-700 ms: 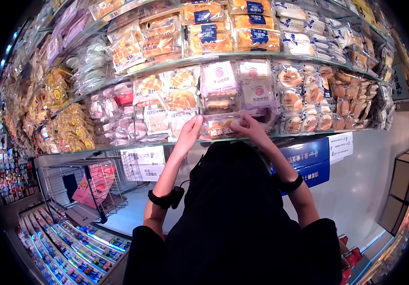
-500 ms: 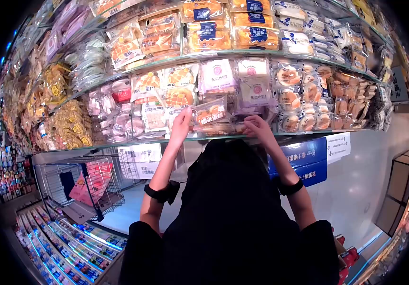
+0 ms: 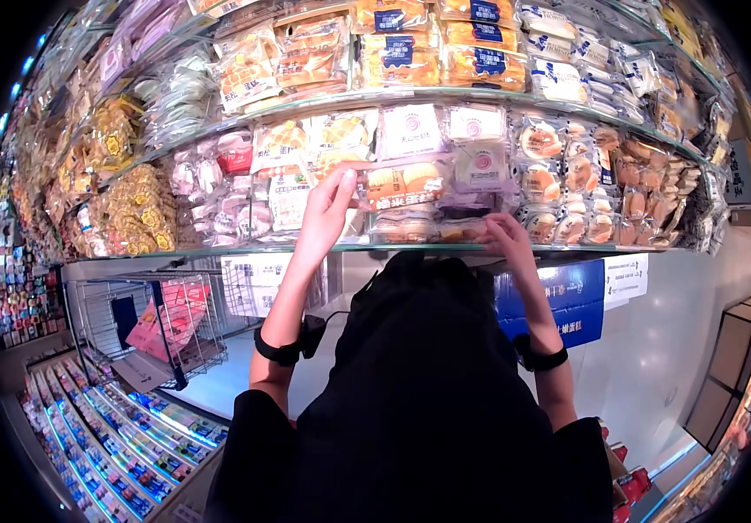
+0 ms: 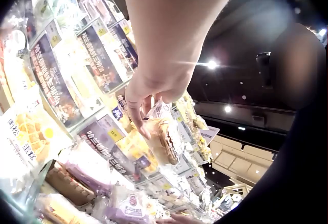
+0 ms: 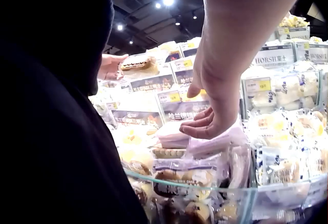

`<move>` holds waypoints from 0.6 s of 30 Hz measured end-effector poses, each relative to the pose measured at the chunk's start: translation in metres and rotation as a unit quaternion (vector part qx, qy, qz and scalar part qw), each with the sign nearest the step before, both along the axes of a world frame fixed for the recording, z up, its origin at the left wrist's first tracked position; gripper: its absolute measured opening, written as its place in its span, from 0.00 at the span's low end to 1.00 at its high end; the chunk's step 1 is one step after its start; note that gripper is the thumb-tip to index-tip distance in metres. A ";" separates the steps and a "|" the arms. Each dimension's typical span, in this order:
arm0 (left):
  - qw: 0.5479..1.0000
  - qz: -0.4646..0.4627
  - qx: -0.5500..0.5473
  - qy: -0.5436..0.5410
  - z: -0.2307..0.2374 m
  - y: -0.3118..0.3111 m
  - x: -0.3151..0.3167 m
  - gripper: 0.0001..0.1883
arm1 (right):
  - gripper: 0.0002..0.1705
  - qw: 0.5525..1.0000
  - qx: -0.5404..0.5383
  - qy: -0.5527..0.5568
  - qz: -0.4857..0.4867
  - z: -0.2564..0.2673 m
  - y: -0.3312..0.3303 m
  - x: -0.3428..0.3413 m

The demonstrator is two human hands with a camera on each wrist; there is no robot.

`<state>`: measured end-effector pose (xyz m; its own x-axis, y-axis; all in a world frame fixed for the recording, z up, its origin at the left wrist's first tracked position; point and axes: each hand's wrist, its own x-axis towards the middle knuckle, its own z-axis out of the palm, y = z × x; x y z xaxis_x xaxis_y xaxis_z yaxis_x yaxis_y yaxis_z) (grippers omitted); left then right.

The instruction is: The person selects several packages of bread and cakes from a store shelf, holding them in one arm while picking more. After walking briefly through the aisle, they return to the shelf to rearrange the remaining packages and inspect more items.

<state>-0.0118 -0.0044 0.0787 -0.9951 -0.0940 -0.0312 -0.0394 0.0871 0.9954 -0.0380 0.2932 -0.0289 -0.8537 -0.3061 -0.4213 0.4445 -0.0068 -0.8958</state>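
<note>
My left hand (image 3: 332, 209) pinches one end of a clear-wrapped cake pack (image 3: 406, 185) with a band of bold printed characters, raised above the lower shelf. In the left wrist view the same pack (image 4: 166, 138) hangs from the fingertips of that hand (image 4: 146, 93). My right hand (image 3: 508, 239) is near the shelf's front edge, fingers loosely bent and holding nothing. From the right wrist view, this hand (image 5: 212, 113) hovers over purple-wrapped toast packs (image 5: 218, 141), with another wrapped cake pack (image 5: 184, 177) below it.
A glass ledge (image 3: 288, 250) fronts the lower shelf. White-and-purple toast packs (image 3: 412, 131) stand behind the held pack, waffle-patterned cakes (image 3: 281, 150) to the left, round buns (image 3: 543, 139) to the right. A wire cart (image 3: 201, 327) stands at lower left; a blue box (image 3: 558, 301) sits below the shelf.
The cake pack has come up from the shelf's front in my left hand, its printed face turned upward. My right hand has let go and drawn away to the right.
</note>
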 end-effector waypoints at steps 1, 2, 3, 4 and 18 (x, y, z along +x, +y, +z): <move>1.000 -0.004 0.007 -0.001 0.011 0.003 0.002 0.18 | 0.16 0.998 -0.004 0.053 0.020 0.014 -0.005 -0.003; 1.000 -0.001 0.007 -0.002 0.016 0.003 0.003 0.18 | 0.16 0.998 -0.004 0.052 0.023 0.029 -0.013 -0.005; 1.000 -0.009 0.007 -0.008 0.020 0.002 0.005 0.18 | 0.19 0.992 -0.028 0.118 0.022 0.047 -0.023 -0.007; 1.000 -0.015 0.010 -0.014 0.024 0.003 0.006 0.18 | 0.23 0.982 -0.050 0.183 0.023 0.064 -0.032 -0.008; 0.996 -0.032 -0.060 0.050 0.052 0.008 0.003 0.20 | 0.22 0.942 -0.011 0.298 0.154 0.132 -0.090 -0.001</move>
<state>-0.0085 0.0038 0.1306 -0.9967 -0.0264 0.0764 0.0694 0.2049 0.9763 -0.0387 0.2035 0.1030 -0.8064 -0.5803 0.1140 -0.1531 0.0187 -0.9880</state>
